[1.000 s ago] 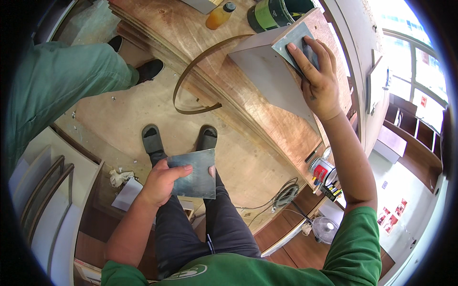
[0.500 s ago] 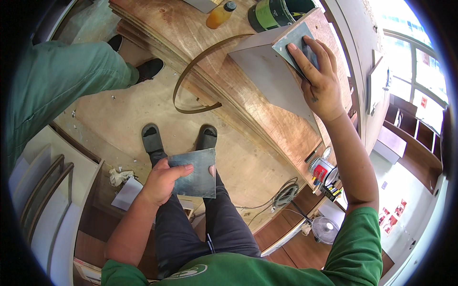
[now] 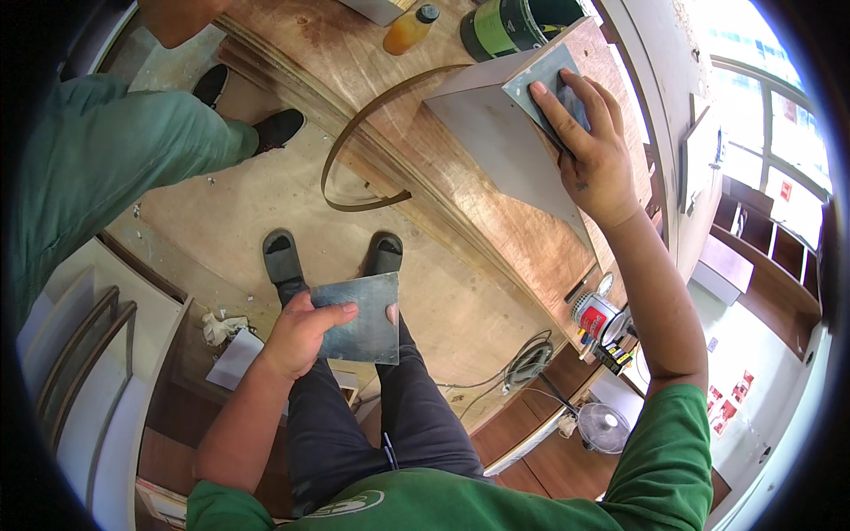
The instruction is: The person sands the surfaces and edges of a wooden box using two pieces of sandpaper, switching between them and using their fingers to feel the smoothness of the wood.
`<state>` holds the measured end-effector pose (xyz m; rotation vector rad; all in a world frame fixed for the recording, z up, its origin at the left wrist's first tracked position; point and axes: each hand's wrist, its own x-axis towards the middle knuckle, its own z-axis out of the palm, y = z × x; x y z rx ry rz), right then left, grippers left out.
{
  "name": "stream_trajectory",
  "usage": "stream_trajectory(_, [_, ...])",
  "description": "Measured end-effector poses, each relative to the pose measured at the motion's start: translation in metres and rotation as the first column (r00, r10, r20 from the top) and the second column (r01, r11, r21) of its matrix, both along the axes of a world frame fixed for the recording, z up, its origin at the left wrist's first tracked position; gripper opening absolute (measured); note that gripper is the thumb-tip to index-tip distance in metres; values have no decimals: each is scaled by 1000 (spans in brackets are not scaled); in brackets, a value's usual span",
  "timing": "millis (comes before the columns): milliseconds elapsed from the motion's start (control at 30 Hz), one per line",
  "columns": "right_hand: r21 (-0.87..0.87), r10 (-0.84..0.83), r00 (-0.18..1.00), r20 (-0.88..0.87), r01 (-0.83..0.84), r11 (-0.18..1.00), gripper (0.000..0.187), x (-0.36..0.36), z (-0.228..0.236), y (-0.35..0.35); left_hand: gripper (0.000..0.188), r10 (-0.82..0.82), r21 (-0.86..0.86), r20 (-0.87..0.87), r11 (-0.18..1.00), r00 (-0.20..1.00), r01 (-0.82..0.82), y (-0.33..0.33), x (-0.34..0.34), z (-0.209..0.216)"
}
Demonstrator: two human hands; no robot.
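My left hand [image 3: 299, 332] grips a thin, flat grey square plate [image 3: 365, 320] over my lap. Its thumb lies on top and a fingertip shows at the plate's right edge. My right hand [image 3: 598, 146] reaches far forward and holds a second blue-grey plate [image 3: 533, 81] against the top end of a pale box-like panel piece [image 3: 500, 142]. The right fingers lie spread across that plate; the thumb is hidden. The panel piece stands on a stack of plywood sheets [image 3: 372, 75].
A curved brown strip [image 3: 333, 150] leans off the stack. An amber bottle [image 3: 409, 31] and a green-black bucket [image 3: 496, 31] stand behind. At right are a red-white can [image 3: 595, 317], coiled cable [image 3: 531, 358] and a fan [image 3: 604, 427]. Another person's green-trousered leg [image 3: 150, 150] is at left.
Part of the other person's arm has come into view at the upper left. The right hand and its plate have shifted very slightly left; the left hand's plate has risen a touch.
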<state>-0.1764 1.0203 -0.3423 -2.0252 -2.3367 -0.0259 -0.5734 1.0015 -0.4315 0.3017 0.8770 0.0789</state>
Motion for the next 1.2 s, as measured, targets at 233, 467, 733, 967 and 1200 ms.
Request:
stream_trajectory(233, [-24, 31, 999, -18, -31, 999, 78, 1, 7, 1, 26, 13, -13, -15, 1000, 1000, -13, 0, 2, 6])
stream_trajectory(467, [-61, 29, 1000, 2, -29, 998, 80, -2, 9, 2, 26, -5, -6, -1, 1000, 1000, 5, 0, 4, 4])
stream_trajectory(733, [-56, 39, 999, 28, -37, 998, 83, -2, 10, 2, 28, -29, -41, 15, 999, 999, 29, 4, 9, 9])
stream_trajectory(967, [-74, 39, 999, 26, -37, 997, 80, 0, 15, -1, 31, -39, -29, 7, 999, 999, 39, -1, 9, 6])
stream_trajectory(1200, [-73, 34, 999, -16, -35, 997, 67, 4, 19, -7, 31, -23, -44, 37, 999, 999, 25, -1, 10, 10])
